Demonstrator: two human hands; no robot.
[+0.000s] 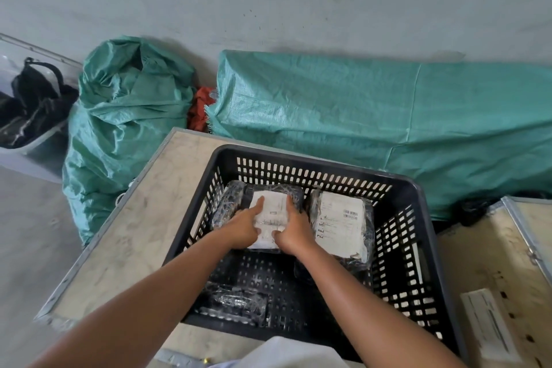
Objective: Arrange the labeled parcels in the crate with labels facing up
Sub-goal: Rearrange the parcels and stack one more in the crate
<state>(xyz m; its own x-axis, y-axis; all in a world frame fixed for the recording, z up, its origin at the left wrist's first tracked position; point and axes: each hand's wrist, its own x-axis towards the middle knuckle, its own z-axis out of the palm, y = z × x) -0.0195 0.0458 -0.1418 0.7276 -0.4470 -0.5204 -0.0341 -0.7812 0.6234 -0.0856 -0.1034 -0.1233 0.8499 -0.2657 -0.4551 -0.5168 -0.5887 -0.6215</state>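
Note:
A black slotted plastic crate (400, 188) stands on a pale board. In its far half lies a black-wrapped parcel (273, 202) with its white label facing up. My left hand (243, 227) and my right hand (294, 228) press on it from either side, fingers spread over the label. To its right a second parcel (340, 221) lies with a barcode label up. A narrow dark parcel (231, 199) sits at the far left wall of the crate. Another black parcel (236, 303) lies at the near left with no label showing.
The board (134, 233) has metal edging. Green woven sacks (125, 116) (388, 116) lie behind the crate against the wall. A grey bin (27, 116) with dark items is at far left. A wooden box (513, 278) with a white carton (490, 323) is on the right.

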